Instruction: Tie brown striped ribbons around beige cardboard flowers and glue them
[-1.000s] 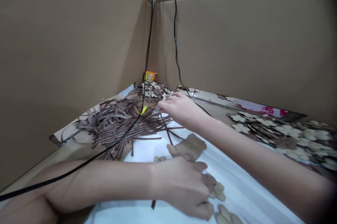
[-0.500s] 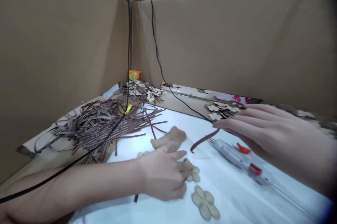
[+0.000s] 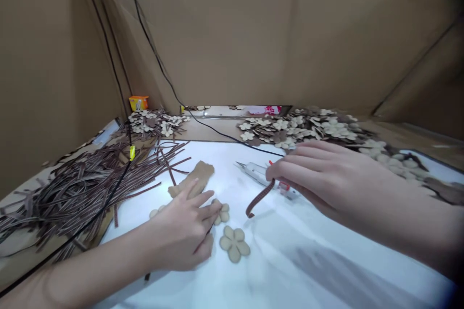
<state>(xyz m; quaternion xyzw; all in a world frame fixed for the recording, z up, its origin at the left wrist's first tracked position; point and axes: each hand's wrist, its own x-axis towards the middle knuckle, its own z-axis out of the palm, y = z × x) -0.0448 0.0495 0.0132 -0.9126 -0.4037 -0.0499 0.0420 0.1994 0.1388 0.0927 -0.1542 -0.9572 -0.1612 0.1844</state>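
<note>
My right hand [image 3: 311, 173] is raised above the white board, its thumb and fingers pinching a brown stitched strip [image 3: 259, 198] that hangs down with a curled lower end. My left hand [image 3: 190, 231] lies on the board with its fingers spread, the fingertips touching a beige five-petal flower piece [image 3: 224, 213]. Part of that flower is hidden under them. A dark strip end [image 3: 147, 276] shows below the left forearm. Another beige flower [image 3: 235, 244] lies just right of my left hand. Behind my right hand lies a clear glue gun [image 3: 255, 172] with red parts, partly covered.
A tan scrap [image 3: 195, 178] lies beyond my left hand. Brown strips [image 3: 119, 178] are heaped at left; flower pieces pile up at the back left [image 3: 155, 123] and back right [image 3: 308, 125]. A black cord [image 3: 170, 86] crosses the workspace. Cardboard walls [image 3: 232, 43] enclose it.
The view has swung to the right, so the things on the board appear farther left. My right hand still holds the strip and now covers more of the glue gun. My left hand stays at the flower.
</note>
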